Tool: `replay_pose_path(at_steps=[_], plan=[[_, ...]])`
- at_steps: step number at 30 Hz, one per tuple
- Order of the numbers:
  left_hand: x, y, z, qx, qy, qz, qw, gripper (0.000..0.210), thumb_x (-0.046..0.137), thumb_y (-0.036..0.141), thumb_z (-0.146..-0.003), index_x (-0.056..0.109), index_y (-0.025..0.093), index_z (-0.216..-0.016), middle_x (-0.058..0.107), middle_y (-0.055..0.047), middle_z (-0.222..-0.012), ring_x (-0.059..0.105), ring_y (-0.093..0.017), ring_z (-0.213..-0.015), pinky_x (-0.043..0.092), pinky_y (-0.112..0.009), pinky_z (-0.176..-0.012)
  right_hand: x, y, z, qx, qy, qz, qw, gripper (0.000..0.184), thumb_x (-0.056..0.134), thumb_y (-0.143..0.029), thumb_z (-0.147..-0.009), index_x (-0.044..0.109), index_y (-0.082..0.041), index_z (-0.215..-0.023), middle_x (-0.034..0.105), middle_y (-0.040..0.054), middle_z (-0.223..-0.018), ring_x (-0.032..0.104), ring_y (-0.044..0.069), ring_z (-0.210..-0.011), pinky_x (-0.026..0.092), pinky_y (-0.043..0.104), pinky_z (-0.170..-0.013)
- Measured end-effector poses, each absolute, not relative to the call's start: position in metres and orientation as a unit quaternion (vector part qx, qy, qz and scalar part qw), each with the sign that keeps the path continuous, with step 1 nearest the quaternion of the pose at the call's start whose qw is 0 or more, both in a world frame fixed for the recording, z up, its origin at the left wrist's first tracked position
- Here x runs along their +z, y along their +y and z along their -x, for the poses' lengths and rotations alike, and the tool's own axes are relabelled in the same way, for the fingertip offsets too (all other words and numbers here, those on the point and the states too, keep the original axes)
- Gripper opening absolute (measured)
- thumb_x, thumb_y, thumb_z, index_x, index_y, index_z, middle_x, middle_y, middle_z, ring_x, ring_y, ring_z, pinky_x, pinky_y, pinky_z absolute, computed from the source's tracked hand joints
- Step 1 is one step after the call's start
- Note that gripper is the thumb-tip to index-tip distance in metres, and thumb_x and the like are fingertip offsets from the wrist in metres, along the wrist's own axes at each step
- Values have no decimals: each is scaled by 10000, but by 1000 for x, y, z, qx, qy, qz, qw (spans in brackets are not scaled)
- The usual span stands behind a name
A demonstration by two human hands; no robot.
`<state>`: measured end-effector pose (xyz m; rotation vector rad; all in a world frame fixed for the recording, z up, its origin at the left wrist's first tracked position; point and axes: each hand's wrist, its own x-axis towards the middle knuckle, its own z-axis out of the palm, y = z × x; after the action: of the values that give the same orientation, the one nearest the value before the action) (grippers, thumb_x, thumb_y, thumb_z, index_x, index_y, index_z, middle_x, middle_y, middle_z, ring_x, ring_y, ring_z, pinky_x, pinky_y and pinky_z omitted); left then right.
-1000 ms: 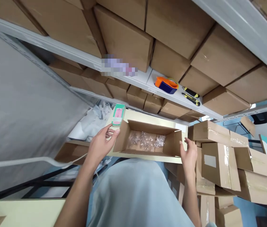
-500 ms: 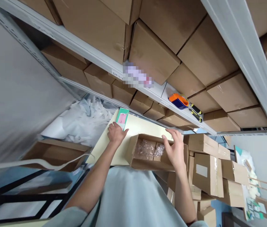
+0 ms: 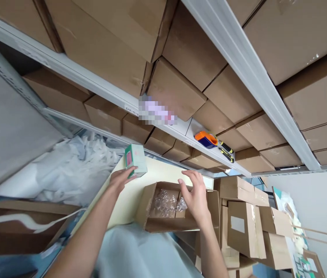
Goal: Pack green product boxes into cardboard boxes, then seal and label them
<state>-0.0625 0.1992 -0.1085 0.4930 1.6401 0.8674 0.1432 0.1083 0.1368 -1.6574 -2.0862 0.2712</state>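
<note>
A small green and white box (image 3: 137,156) with a pink panel is tilted up at the far left end of the pale tabletop (image 3: 166,168). My left hand (image 3: 121,178) grips its near lower edge, thumb and fingers on either side. To the right stands an open cardboard box (image 3: 169,224) with clear bubble wrap (image 3: 165,202) lying inside. My right hand (image 3: 195,191) hovers over that carton's right part, fingers apart and curved, holding nothing. It hides some of the carton's inside.
Metal shelves (image 3: 235,46) packed with brown cartons hang over the table's back edge. An orange and blue tape dispenser (image 3: 206,139) and yellow-black cutters (image 3: 225,150) lie on a shelf. White crumpled wrapping (image 3: 65,170) heaps at left; stacked cartons (image 3: 246,229) stand at right.
The green and white box, lying flat under my left hand before, is now gripped and tipped up. My right hand stays open above the carton. The camera view has shifted.
</note>
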Motion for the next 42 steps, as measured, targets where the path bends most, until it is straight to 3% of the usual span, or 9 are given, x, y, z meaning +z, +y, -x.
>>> replay_pose_path(at_steps=[3,7,10,13,16,22,29,36,42], plan=[[-77,198,75,441,643,-183,600,312,782,264,-817,731,121,-1089,817,-148,-1032,825,-281,-1017,718,-404,-888,143,116,-155,101,-762,592,243,250,606,-393,-1134,782,-258,-1249,805,106,-1208,743,290,-1175,609,440,-1013],[-3,180,91,525,566,-243,588,740,939,362,-661,728,183,-1347,820,-131,-1261,779,-335,-1244,668,-463,-1068,169,123,-172,77,-772,568,273,261,603,-395,-1132,793,-251,-1240,820,111,-1196,748,291,-1149,611,453,-1009],[65,155,95,513,551,-406,519,905,978,488,-619,710,199,-1434,773,-111,-1389,713,-369,-1353,633,-498,-1131,201,114,-188,24,-770,570,284,343,633,-462,-1118,762,-258,-1361,800,133,-1302,729,317,-1213,612,498,-1035],[119,131,84,462,537,-539,455,903,933,529,-659,688,245,-1481,705,-54,-1460,716,-338,-1314,625,-500,-1140,235,92,-210,-4,-751,597,282,527,669,-526,-1092,644,-306,-1571,712,142,-1494,690,341,-1293,620,537,-1038],[142,111,60,392,511,-654,398,725,835,478,-724,729,290,-1416,691,-37,-1451,690,-334,-1319,615,-475,-1133,255,65,-238,20,-760,592,268,655,702,-507,-1077,521,-357,-1688,634,125,-1605,680,341,-1319,637,537,-1024],[117,87,4,232,457,-770,381,668,689,282,-770,701,276,-1439,710,-68,-1445,680,-350,-1315,595,-420,-1087,220,28,-303,162,-775,596,131,779,749,-366,-1042,412,-392,-1744,619,100,-1602,714,316,-1266,663,505,-1037],[57,79,-41,56,417,-834,355,662,645,128,-851,615,248,-1502,681,-102,-1510,659,-309,-1381,592,-373,-1057,129,28,-342,289,-736,613,7,704,795,-155,-927,522,-247,-1569,593,134,-1548,731,277,-1253,635,436,-1085],[16,91,-72,-96,413,-859,287,614,704,78,-852,604,145,-1453,668,-212,-1453,682,-356,-1378,615,-419,-1048,84,66,-333,219,-759,564,-241,546,806,-208,-959,545,-121,-1431,667,211,-1426,786,336,-1158,645,411,-955],[-8,110,-97,-181,359,-886,233,668,726,0,-796,592,72,-1447,677,-280,-1421,729,-382,-1278,623,-460,-1013,45,83,-313,151,-782,465,-388,621,806,-285,-993,506,-2,-1458,733,327,-1343,794,361,-1221,651,387,-953]])
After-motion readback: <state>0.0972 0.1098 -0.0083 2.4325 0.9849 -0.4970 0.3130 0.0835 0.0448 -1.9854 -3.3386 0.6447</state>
